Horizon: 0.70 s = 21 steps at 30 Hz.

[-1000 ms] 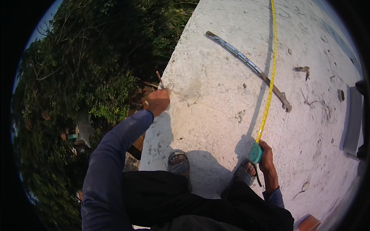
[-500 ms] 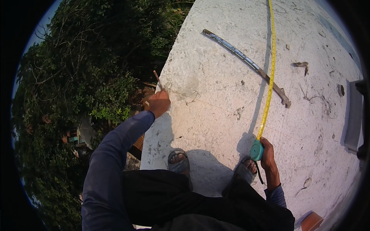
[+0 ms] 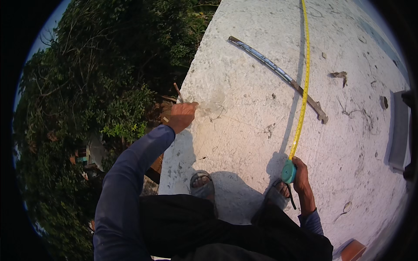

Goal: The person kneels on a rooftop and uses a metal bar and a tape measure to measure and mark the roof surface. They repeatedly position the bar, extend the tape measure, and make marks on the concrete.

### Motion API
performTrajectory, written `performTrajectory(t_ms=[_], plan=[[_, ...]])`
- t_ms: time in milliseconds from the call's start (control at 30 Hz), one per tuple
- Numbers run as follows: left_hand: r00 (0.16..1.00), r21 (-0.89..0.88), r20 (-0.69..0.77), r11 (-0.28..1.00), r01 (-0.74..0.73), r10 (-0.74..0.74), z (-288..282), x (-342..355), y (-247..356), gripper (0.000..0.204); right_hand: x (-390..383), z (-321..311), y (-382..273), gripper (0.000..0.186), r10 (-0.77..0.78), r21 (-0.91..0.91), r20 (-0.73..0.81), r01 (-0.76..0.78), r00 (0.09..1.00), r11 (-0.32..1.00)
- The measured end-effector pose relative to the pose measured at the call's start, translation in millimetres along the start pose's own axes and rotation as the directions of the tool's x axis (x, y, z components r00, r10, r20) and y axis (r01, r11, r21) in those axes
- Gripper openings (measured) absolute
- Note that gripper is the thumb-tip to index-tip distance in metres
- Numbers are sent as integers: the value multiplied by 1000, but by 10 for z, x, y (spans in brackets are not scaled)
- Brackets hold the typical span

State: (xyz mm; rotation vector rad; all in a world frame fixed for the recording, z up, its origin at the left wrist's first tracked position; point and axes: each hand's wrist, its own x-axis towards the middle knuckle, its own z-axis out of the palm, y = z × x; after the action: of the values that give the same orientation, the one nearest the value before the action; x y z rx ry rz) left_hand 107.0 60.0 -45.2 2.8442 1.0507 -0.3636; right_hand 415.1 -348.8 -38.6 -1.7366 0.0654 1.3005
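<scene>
1. From where I stand, the tape measure [image 3: 288, 171] is above the white surface [image 3: 244, 148], well in from its left edge and near the right sandal [image 3: 278, 194]; its place has barely changed.
2. The right hand [image 3: 299, 174] has its fingers closed round the case, same hold as a moment ago.
3. The yellow blade [image 3: 307, 48] stays drawn out, running away from the feet and out of view.
4. The left hand [image 3: 183, 115] is by the surface's left edge, fingers mostly curled. Its fingertips now reach slightly farther inward than half a second ago; I can't tell whether they pinch anything.
5. A thin rod [image 3: 177, 90] sticks up at that edge, just beyond the left hand.
6. The bar [image 3: 273, 67] lies slantwise as before, its hooked end right of the blade, which crosses over it.
7. Farther from the left edge lie a spoon [image 3: 347, 207] and some wire [image 3: 357, 114], both unmoved.
</scene>
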Motion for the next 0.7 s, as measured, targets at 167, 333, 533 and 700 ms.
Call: performTrajectory(t_ms=[167,333,533,700], plan=[[976,223,21,951,-215,216,15,84,-50,10,4,6,5,34,1,-10,-16,-1,1000,1000],[952,312,-30,907,-281,305,35,-24,-32,9,-6,-13,-8,33,0,-6,-1,0,1000,1000],[996,146,-85,989,19,-7,-46,-166,-32,18,-31,-38,-52,33,-2,-62,-40,-1,999,998],[970,-6,-18,970,244,-244,-148,-152,6,30,-45,-66,-45,33,4,-38,-42,-6,999,999]])
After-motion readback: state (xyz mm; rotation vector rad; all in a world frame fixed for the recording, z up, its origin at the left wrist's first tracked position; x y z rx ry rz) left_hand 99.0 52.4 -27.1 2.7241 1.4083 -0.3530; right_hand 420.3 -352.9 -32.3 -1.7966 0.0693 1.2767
